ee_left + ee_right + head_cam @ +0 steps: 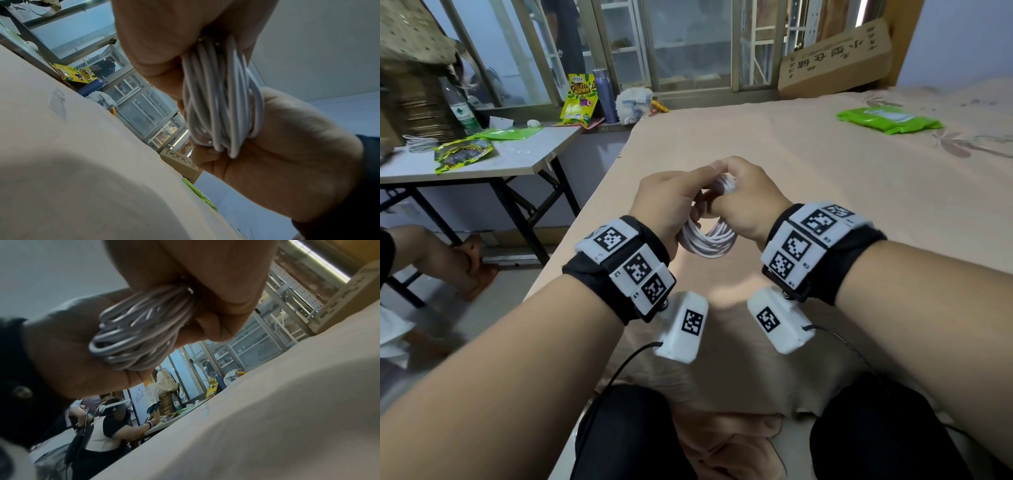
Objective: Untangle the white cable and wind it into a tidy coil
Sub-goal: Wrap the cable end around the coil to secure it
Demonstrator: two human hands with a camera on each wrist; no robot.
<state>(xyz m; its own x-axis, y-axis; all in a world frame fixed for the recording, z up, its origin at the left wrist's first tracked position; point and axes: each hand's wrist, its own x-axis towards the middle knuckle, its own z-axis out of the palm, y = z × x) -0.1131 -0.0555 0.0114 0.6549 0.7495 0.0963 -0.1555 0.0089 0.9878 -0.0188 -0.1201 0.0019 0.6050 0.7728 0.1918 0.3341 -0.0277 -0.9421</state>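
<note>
Coiling looks nearly finished: thin white round cable (707, 238), looped, is clamped by left hand (671, 202) and right hand (750, 202) fingers; its end must be tucked next.

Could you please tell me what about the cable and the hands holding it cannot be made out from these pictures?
- Top of the cable: head view, hidden between the left hand and right hand.
- Cable ends and plugs: both wrist views, buried in the blurred loops or under curled fingers.
- Whether any tangle remains: the strands overlap and blur in every view.
- Fingertips: wrist views, cut off by the top edge.
</note>
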